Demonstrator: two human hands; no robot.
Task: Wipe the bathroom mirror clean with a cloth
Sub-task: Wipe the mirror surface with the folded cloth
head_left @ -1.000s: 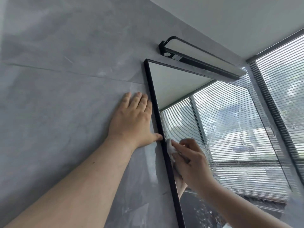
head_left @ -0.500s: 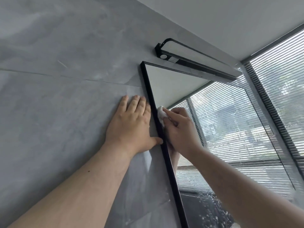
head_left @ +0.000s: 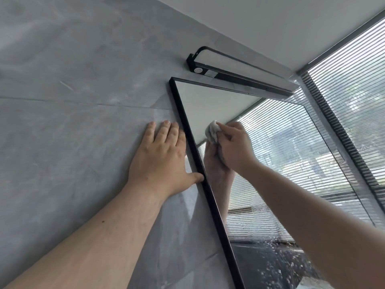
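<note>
Head view: cloth (head_left: 213,132) wadded in the curled fingers of my right hand (head_left: 233,147), pressed on the mirror (head_left: 208,105), upper left, now clear of the black frame (head_left: 208,197) it hugged a moment ago. Left hand (head_left: 160,157) flat on the wall (head_left: 73,142), fingers straight, thumb touching frame. Left strip likely done; open glass rightward, lamp (head_left: 239,78) close above, droplets (head_left: 281,261) below.

Single head-worn wide-angle view, looks steeply upward, close against the grey wall (head_left: 62,142), mirror (head_left: 208,105) runs from centre toward 5 o'clock, ceiling (head_left: 270,21) at 1 o'clock, window blinds (head_left: 354,90) at 3 o'clock
</note>
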